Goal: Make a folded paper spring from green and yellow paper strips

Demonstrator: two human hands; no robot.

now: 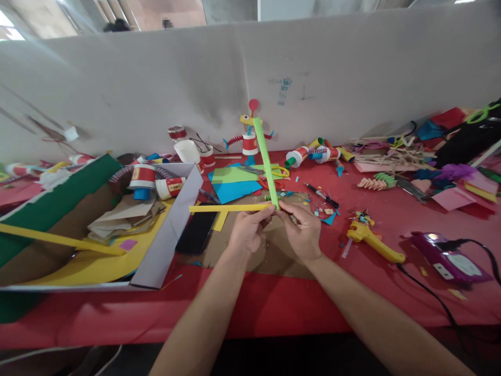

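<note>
A yellow paper strip (227,208) stretches left from my left hand (250,230), whose thumb and fingers pinch its right end. The light green paper strip (265,159) rises from the same spot, its lower end pinched in my right hand (303,230). Both strips meet at a corner between my fingertips, above the brown cardboard (282,258). Behind the green strip stands a paper-cup figure (250,143) with folded red arms and a red disc on top.
On the left is an open box (178,230) with cup pieces and paper. A black phone (197,230) lies beside it. Scissors (279,171), a pen (321,195), a yellow glue gun (373,243) and a purple power socket (450,261) lie on the red table (289,308).
</note>
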